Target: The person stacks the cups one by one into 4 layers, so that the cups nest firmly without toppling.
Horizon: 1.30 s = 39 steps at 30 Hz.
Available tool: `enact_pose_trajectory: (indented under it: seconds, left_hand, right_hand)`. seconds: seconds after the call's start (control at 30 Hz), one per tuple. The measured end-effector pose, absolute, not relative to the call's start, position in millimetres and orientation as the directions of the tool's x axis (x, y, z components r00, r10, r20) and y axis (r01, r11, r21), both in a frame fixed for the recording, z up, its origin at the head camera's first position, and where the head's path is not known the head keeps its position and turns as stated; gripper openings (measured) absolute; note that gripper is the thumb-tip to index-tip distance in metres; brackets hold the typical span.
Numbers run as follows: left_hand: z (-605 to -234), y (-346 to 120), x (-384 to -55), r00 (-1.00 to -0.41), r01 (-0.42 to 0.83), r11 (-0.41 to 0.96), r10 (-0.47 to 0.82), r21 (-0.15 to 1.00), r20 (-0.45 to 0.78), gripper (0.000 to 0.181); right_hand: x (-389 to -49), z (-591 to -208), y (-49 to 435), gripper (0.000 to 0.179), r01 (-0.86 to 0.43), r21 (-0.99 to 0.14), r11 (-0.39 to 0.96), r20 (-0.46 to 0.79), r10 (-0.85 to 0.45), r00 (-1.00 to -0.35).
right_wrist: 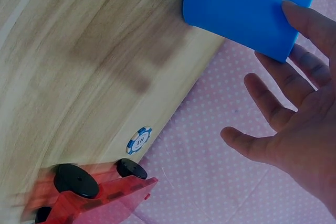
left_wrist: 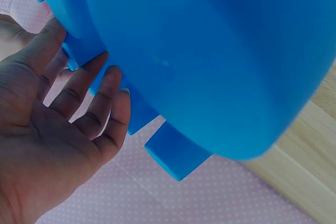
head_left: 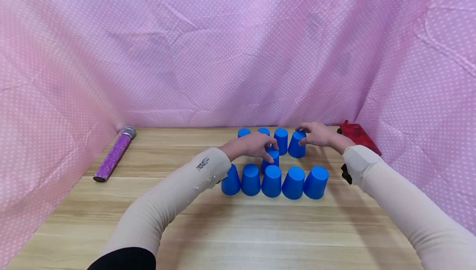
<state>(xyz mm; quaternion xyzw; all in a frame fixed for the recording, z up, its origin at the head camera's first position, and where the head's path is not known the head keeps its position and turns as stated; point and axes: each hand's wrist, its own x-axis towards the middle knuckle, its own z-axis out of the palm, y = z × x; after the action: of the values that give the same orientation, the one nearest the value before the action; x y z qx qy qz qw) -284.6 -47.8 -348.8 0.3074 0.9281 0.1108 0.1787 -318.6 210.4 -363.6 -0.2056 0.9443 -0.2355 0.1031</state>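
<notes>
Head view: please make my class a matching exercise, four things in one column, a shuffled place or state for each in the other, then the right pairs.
1. Microphone
2. Red toy
3. Front cups
4. Right hand

A. Touches the rightmost back cup
B. Upside down, five in a line
C. Along the left side of the table
D. By the table's far right corner

Pairs: 1-C; 2-D; 3-B; 4-A

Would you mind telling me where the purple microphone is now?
In the head view, the purple microphone lies on the left side of the wooden table, left of the blue cups, its grey head near the pink cloth.
</notes>
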Motion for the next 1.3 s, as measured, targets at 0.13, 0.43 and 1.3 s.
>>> enact_pose_trajectory:
  seconds: [0.13, 0.43, 1.3]
  left_hand:
    - [-347.7, -46.0, -283.9, -0.748, 0.530, 0.790, 0.607, 0.310, -0.269, 0.048]
    - [-347.9, -43.3, -281.8, -0.752, 0.525, 0.795, 0.601, 0.304, -0.272, 0.049]
    - [-352.0, -48.4, -283.8, -0.751, 0.526, 0.788, 0.607, 0.319, -0.260, 0.048]
  right_hand:
    - [-317.1, -363.1, 211.5, 0.053, -0.331, -0.499, 0.801, -0.105, -0.435, -0.894]
    - [-313.8, -362.3, 214.1, 0.054, -0.311, -0.521, 0.795, -0.118, -0.428, -0.896]
    - [-271.7, -333.3, 235.4, 0.060, -0.358, -0.472, 0.805, 0.024, -0.394, -0.919]
